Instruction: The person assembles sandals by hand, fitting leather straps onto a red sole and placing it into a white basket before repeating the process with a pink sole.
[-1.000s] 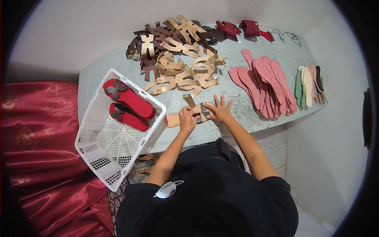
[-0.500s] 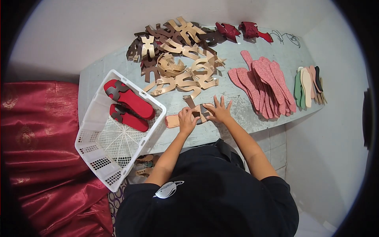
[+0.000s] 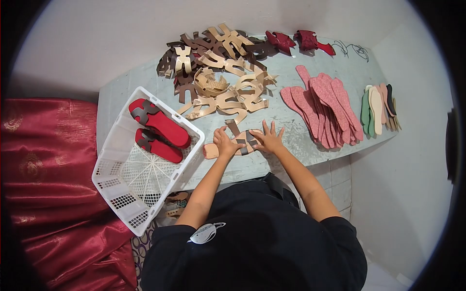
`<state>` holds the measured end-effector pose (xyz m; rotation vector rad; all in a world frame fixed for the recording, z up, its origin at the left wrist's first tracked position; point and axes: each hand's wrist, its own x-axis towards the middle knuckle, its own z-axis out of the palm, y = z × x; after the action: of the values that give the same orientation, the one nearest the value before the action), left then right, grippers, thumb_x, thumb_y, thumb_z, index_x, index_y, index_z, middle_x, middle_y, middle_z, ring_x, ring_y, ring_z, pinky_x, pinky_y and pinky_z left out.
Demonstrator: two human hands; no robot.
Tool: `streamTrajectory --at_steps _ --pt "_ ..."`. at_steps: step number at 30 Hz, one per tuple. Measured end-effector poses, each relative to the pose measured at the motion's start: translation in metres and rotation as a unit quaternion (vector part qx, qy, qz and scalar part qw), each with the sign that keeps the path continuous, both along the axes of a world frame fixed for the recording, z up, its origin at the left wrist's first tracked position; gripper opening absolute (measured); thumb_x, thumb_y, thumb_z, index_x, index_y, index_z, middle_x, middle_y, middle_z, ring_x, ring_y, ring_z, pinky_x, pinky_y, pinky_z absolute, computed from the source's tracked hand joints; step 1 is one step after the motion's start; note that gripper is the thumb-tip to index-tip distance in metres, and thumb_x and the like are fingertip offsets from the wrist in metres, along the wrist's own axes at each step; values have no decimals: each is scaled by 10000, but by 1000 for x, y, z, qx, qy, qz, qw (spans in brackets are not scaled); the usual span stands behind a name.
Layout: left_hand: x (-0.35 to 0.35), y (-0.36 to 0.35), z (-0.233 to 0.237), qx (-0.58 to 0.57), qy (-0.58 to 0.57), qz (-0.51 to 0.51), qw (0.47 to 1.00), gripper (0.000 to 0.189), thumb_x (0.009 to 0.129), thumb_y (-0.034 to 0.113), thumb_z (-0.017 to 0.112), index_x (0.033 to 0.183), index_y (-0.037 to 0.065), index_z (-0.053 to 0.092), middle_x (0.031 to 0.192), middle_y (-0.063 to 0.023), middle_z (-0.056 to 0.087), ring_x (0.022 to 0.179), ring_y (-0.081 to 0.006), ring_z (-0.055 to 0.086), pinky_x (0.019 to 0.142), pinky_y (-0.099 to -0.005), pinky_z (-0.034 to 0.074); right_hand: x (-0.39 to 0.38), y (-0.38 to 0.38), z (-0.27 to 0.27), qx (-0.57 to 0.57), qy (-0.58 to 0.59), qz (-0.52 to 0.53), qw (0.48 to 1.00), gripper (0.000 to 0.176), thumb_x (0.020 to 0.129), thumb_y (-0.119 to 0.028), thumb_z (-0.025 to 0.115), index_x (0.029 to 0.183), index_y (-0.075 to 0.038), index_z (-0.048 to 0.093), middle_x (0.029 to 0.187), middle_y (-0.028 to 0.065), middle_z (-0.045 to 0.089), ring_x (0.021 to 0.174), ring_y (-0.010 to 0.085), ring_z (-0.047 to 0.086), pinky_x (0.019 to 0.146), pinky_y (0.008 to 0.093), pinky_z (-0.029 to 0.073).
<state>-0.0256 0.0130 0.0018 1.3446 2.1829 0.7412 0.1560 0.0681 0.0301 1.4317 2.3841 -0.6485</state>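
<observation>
A tan sandal sole [image 3: 210, 151] lies flat at the front of the table, its heel end towards the left. Across its wider part sits a dark brown strap [image 3: 246, 143]. My left hand [image 3: 224, 145] rests over the middle of the sole, fingers apart, with the thumb reaching onto the strap. On the strap's right side lies my right hand [image 3: 271, 139], fingers spread, its thumb pressing near the toe end. A loose brown strap piece [image 3: 232, 127] lies just beyond my left hand.
At the left stands a white plastic basket [image 3: 116, 128] holding two red sandals [image 3: 162, 126]. Farther back are piled brown and gold straps [image 3: 225, 99]. Pink soles [image 3: 323, 106], coloured soles [image 3: 374, 109], dark red uppers [image 3: 306, 41] and thin cord [image 3: 358, 51] lie to the right.
My left hand has moved slightly left, and its fingers have gone from bunched at the strap to spread, with the thumb on the strap. My right hand has barely shifted.
</observation>
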Motion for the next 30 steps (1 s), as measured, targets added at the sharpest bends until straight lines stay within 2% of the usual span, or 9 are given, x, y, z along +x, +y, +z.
streamTrajectory --at_steps 3,5,18,21,23,30 --pt "-1 5 5 -43 -7 17 999 1040 340 342 875 1169 87 302 1139 -149 295 1074 -327 281 945 -407 248 0 0 -2 0 3 0 1000 688 678 -567 598 1278 -522 263 1458 122 -6 1304 436 -59 904 719 -41" --pt "0 7 13 -84 -15 23 996 980 357 267 872 1151 96 325 1161 -130 306 1101 -320 284 962 -396 247 0 1 -1 -1 2 -1 1000 690 678 -563 601 1278 -522 262 1458 123 -9 1305 435 -60 905 718 -41" --pt "-1 3 10 -74 -8 7 997 859 364 269 866 1077 122 410 1147 -114 303 1080 -312 297 947 -390 268 -2 1 5 -26 -9 -9 1000 690 698 -549 597 1285 -524 235 1460 102 -31 1312 407 -77 912 707 -62" --pt "-1 3 11 -85 -19 -11 996 840 378 319 862 1058 114 412 1139 -132 281 1074 -321 268 935 -401 251 -2 1 4 -25 -11 -9 1000 689 700 -550 594 1286 -524 233 1460 100 -39 1311 410 -77 912 707 -60" --pt "3 2 17 -70 -13 2 997 761 402 254 855 1030 136 440 1137 -92 316 1067 -303 304 929 -389 274 -2 1 3 -24 -10 -8 1000 688 701 -551 593 1286 -524 232 1460 99 -42 1311 412 -76 912 708 -58" --pt "3 -3 24 -37 -17 -28 999 654 436 224 837 966 192 454 1117 -54 349 1062 -300 311 898 -413 266 -1 1 3 -25 -3 -10 1000 693 697 -548 600 1284 -527 233 1460 100 -38 1310 417 -70 912 708 -56"
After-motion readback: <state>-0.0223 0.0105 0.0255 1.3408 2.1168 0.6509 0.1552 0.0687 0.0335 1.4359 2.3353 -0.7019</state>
